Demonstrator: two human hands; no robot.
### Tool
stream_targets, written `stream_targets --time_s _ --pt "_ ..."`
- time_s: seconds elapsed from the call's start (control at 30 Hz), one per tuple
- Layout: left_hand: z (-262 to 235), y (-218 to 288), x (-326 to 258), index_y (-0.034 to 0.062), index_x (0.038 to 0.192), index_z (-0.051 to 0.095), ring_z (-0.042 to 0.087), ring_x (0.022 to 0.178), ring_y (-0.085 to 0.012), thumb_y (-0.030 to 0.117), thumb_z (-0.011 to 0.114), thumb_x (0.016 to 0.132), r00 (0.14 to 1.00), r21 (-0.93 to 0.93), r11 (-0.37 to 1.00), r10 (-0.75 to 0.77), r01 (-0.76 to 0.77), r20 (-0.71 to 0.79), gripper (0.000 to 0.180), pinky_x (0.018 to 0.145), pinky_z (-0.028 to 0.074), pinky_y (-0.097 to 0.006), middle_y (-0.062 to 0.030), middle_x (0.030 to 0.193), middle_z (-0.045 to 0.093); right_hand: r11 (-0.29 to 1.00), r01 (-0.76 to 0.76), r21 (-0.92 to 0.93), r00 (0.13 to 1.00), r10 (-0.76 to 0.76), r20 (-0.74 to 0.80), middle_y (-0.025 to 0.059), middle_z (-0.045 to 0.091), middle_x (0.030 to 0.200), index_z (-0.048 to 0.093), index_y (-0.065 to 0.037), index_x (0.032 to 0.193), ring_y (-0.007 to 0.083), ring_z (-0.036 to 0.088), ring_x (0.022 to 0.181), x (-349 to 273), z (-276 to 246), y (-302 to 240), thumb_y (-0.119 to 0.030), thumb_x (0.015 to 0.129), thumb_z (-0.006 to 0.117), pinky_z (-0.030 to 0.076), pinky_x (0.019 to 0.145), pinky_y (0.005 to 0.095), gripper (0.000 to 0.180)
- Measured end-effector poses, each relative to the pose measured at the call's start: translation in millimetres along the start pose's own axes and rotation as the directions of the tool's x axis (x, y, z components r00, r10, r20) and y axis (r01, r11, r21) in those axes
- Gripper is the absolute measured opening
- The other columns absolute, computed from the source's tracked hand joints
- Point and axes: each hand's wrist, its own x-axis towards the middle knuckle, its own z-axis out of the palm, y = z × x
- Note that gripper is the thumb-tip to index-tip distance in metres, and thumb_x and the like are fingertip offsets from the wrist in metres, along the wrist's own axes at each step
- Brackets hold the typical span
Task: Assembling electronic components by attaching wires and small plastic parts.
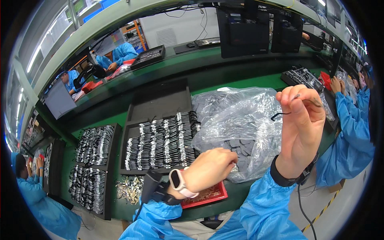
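Observation:
My right hand (303, 116) is raised at the right, closed in a pinch on a thin dark strip. One black, bent end of the thin dark strip (281, 114) sticks out to the left of the fingers. My left hand (214, 165), with a pale watch on the wrist, reaches over the near edge of a clear plastic bag (240, 120). Its fingers are curled together and turned away, so whatever they hold is hidden. Flat dark grey pieces (244, 150) lie in the bag's opening. Under the left wrist sits a red tray (217, 192) with small copper-coloured parts.
Left of the bag, a black tray (124, 172) holds rows of silver-and-black parts. Another filled tray (107, 192) stands further left. Loose small metal pieces (130, 190) lie on the green bench. Co-workers in blue sit at the right (348, 116), left and across. Monitors (244, 34) hang beyond.

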Motion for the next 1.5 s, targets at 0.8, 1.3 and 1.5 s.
stream_targets --time_s 0.8,1.3,1.5 --pt "38 -14 35 0.0012 0.079 0.053 0.054 0.080 -0.0302 0.009 0.064 0.068 0.993 0.160 0.987 -0.016 -0.003 0.120 0.018 0.067 0.046 -0.038 -0.0128 0.080 0.054 0.998 -0.035 -0.047 0.999 0.034 -0.019 0.0061 0.058 0.077 0.062 0.001 0.077 0.0107 0.055 0.072 1 2 -9 0.004 0.066 0.069 0.042 0.066 0.0217 0.014" --pt "-68 3 -30 -0.0001 0.091 0.053 0.054 0.071 -0.0060 0.001 0.057 0.080 0.886 -0.847 0.528 -0.420 0.062 -0.197 0.012 0.052 0.044 -0.019 -0.0030 0.083 0.058 0.967 -0.183 -0.175 0.964 0.211 0.160 0.0065 0.060 0.077 0.063 0.003 0.080 0.0075 0.053 0.067 -9 28 5 0.007 0.069 0.067 0.041 0.059 0.0188 0.012" --pt "-65 3 -29 -0.0009 0.092 0.056 0.049 0.067 -0.0039 0.001 0.060 0.078 0.820 -0.803 0.593 -0.427 -0.062 -0.380 0.015 0.058 0.041 -0.017 -0.0013 0.082 0.056 0.944 -0.253 -0.211 0.935 0.295 0.199 0.0069 0.062 0.076 0.064 0.002 0.079 0.0073 0.052 0.065 -15 41 9 0.004 0.068 0.068 0.039 0.057 0.0191 0.012"
